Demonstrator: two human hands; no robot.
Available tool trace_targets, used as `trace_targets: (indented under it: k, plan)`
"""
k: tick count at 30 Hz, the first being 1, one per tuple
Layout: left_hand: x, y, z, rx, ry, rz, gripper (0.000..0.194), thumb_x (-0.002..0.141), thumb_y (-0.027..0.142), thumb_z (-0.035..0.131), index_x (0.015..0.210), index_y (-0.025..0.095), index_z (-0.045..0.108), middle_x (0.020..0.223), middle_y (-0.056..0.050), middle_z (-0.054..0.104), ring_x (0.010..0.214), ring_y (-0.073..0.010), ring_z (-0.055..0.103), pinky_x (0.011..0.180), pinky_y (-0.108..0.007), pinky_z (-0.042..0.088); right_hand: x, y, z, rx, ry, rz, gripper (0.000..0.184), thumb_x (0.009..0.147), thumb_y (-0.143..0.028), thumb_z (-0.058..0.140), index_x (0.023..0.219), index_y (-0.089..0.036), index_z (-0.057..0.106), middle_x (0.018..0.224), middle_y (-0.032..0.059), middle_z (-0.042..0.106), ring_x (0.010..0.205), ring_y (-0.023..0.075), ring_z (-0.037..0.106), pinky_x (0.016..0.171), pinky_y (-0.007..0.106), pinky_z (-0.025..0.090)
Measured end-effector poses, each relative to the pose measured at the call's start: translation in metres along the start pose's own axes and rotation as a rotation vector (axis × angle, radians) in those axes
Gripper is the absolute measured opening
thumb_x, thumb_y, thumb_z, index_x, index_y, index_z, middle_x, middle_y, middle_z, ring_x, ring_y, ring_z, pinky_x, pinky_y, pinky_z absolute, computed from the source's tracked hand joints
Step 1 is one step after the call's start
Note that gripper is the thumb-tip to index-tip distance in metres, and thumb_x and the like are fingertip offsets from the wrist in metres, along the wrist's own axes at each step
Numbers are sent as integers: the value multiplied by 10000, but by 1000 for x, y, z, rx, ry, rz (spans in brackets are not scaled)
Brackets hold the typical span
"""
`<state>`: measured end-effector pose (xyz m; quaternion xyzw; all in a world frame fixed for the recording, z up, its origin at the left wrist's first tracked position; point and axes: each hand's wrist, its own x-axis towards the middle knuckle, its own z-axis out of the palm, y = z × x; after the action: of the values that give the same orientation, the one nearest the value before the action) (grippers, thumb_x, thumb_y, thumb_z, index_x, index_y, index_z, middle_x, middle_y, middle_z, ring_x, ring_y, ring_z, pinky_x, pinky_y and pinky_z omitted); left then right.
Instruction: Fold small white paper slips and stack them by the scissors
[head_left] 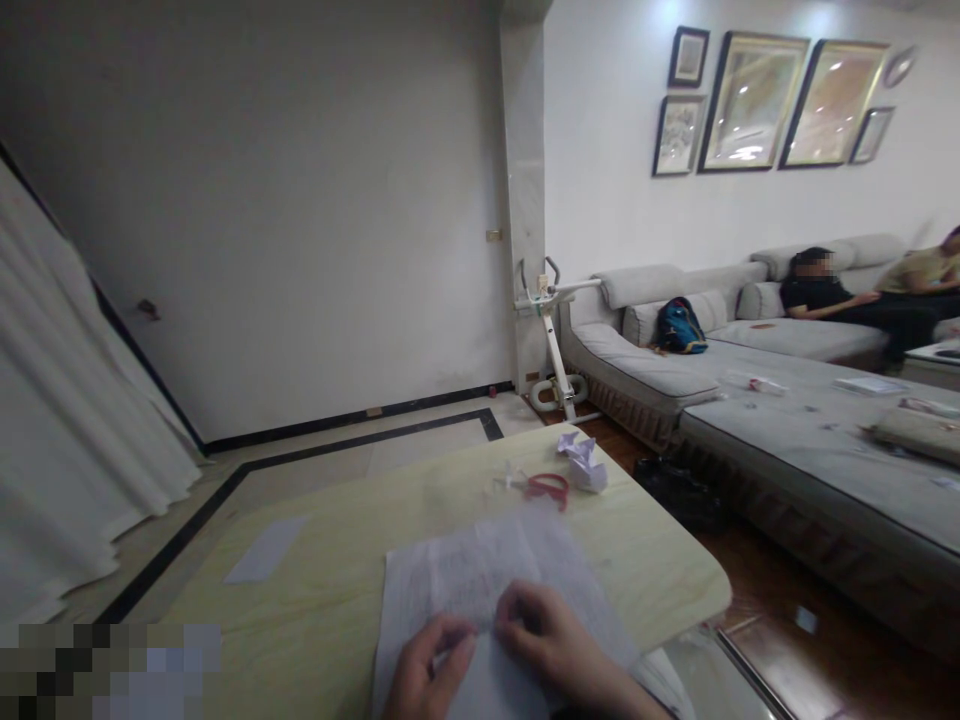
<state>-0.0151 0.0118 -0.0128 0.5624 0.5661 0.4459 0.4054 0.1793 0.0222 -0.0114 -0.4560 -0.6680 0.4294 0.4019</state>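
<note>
A large sheet of printed paper (465, 570) lies on the pale yellow table in front of me. Over its near part, my left hand (431, 665) and my right hand (541, 632) are close together, fingers bent and fingertips pinched. Between them shows a plain white piece of paper (499, 685), which both hands appear to grip at its upper edge; blur hides the exact contact. Past the sheet's far edge lie red-handled scissors (549, 488). Crumpled white paper (585, 466) sits to the right of the scissors.
On the left of the table (337, 590) lies a white paper strip (266, 548). A white exercise bike (556, 350) stands behind the table. At right, a grey sofa (637, 365) holds a blue backpack (681, 326) and two seated people (821, 285). A white curtain (82, 400) hangs left.
</note>
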Motion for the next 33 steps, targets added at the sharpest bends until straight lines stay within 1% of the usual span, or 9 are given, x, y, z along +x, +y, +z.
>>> trace_targets:
  k: [1, 5, 10, 14, 16, 19, 23, 30, 33]
  plan:
    - [0, 1, -1, 10, -7, 11, 327, 704, 524, 697, 817, 229, 782, 886, -67, 798, 905, -284, 728, 822, -318, 585, 0, -1, 0, -2, -3, -1, 95, 816, -221, 592, 783, -161, 657, 749, 8, 605, 730, 164, 529, 658, 252, 412]
    - [2, 2, -3, 31, -118, 54, 321, 711, 518, 695, 830, 242, 809, 901, -67, 809, 904, -283, 732, 850, -330, 581, 0, -4, -1, -16, 8, 1, 109, 822, -236, 593, 779, -156, 653, 744, 12, 611, 728, 168, 540, 671, 264, 418]
    - [-2, 9, 0, -2, -48, 52, 297, 717, 503, 687, 817, 256, 816, 915, -62, 809, 912, -285, 727, 864, -333, 575, 0, -6, -1, -6, 4, -8, 113, 811, -212, 575, 779, -143, 657, 746, 25, 636, 730, 172, 562, 662, 264, 425]
    - [-9, 15, 0, 11, -32, 49, 277, 716, 502, 699, 784, 261, 817, 889, -64, 808, 916, -295, 723, 895, -353, 564, 0, -8, -2, -14, 7, -7, 108, 796, -204, 577, 771, -143, 663, 757, 31, 652, 748, 184, 581, 688, 279, 437]
    - [-11, 13, -1, 18, -17, 50, 263, 709, 491, 709, 784, 263, 817, 900, -64, 804, 937, -297, 715, 915, -352, 552, 1, -9, -3, -16, 10, -6, 108, 791, -201, 577, 774, -146, 668, 762, 34, 658, 759, 189, 590, 701, 285, 442]
    - [-10, 4, 0, 31, 12, 24, 283, 727, 473, 685, 844, 251, 816, 965, -69, 792, 992, -296, 695, 941, -347, 531, 1, -12, -3, -11, 8, 1, 109, 794, -206, 577, 776, -150, 668, 762, 32, 662, 754, 185, 595, 685, 274, 441]
    - [-7, -6, 1, 51, -14, -8, 307, 758, 462, 643, 873, 231, 808, 992, -78, 784, 1011, -300, 685, 944, -364, 520, 1, -12, -3, -8, 10, 15, 98, 789, -199, 580, 768, -152, 663, 764, 34, 668, 760, 188, 602, 683, 269, 442]
    - [-8, -3, 0, 46, -17, 5, 295, 766, 447, 623, 853, 236, 811, 979, -62, 787, 1000, -271, 692, 909, -305, 543, 3, -8, -2, -5, 30, 23, 101, 780, -195, 577, 764, -149, 666, 766, 43, 672, 759, 195, 611, 692, 275, 450]
    - [-8, -2, 1, 61, 8, -19, 296, 770, 440, 613, 857, 236, 809, 979, -59, 782, 1005, -280, 689, 891, -314, 552, 3, -8, -2, -3, 30, 3, 98, 783, -196, 577, 766, -155, 665, 771, 40, 675, 767, 195, 611, 702, 277, 449]
